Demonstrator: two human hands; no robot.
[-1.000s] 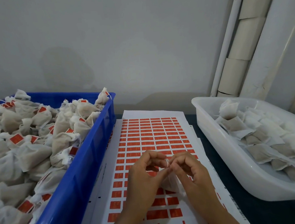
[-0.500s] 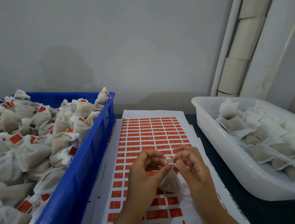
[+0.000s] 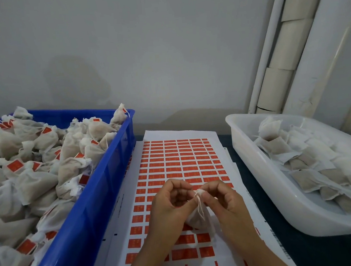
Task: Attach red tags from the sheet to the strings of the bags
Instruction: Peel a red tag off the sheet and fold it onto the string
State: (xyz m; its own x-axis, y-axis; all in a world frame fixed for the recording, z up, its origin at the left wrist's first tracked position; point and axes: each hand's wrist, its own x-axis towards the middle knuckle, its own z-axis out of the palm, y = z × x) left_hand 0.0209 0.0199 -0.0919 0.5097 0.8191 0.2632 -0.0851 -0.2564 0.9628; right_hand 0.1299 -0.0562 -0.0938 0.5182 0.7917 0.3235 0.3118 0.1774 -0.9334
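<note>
A white sheet of red tags (image 3: 181, 160) lies flat between two bins. Over its near half I hold a small white mesh bag (image 3: 199, 217) with brownish filling. My left hand (image 3: 168, 207) and my right hand (image 3: 223, 200) both pinch the gathered neck of the bag at its top. A thin white string (image 3: 200, 206) hangs down from the neck over the bag's front. No red tag shows on this string.
A blue crate (image 3: 103, 192) at the left is heaped with bags that carry red tags. A white tub (image 3: 265, 180) at the right holds untagged bags. A wall stands behind, with pale pipes at the upper right.
My hands have spread slightly apart at the bag's neck, and the white string now hangs visibly down the bag's front.
</note>
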